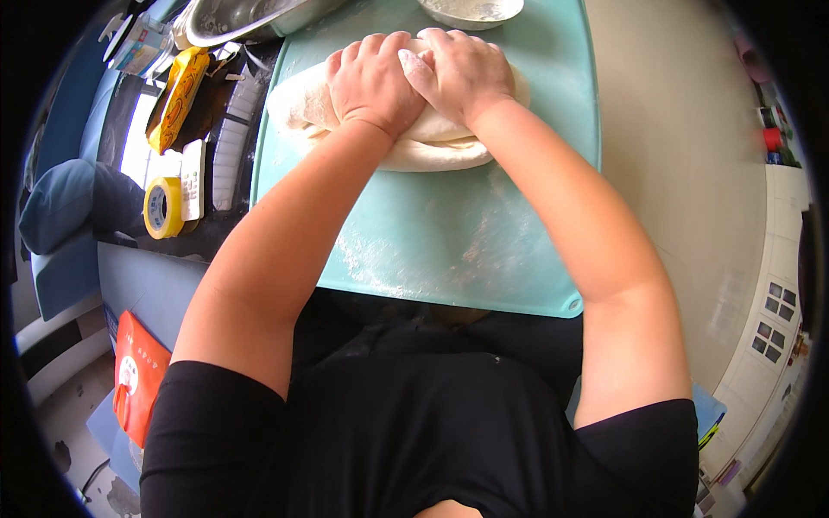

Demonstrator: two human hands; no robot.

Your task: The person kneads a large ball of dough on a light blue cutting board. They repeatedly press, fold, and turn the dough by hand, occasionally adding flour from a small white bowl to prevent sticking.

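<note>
Both hands press together on the dough (432,147): the left hand (371,82) and the right hand (462,73) touch side by side, fingers curled onto it. The dough lies near the far edge of the turquoise mat (449,242), and a metal bowl (246,17) stands at the mat's far left corner.

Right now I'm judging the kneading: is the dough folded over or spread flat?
Folded: the dough shows a thick upper layer lapped over a lower one, under both hands.
</note>
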